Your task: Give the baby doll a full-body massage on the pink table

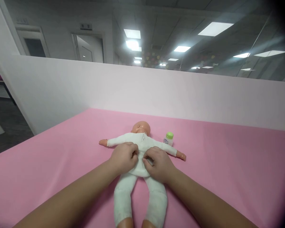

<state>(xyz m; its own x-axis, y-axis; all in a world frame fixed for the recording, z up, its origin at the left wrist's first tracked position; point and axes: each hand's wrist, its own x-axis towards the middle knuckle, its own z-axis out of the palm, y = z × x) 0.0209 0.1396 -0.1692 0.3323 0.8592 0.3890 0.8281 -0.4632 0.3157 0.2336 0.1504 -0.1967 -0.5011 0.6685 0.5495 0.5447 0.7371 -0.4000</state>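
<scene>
Both hands, left (125, 155) and right (158, 163), curl over the doll's torso (140, 166) (grip on cloth unclear).

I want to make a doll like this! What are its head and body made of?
The doll's head looks like smooth, slightly shiny plastic or vinyl: it's rounded and catches the light. Its body seems covered in dull white cloth, with soft creases.

Glaring ceiling panels, hazy streaks, dark blurred right edge

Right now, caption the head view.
Left hand and right hand over a white-suited baby doll, small green-capped bottle nearby.
</scene>
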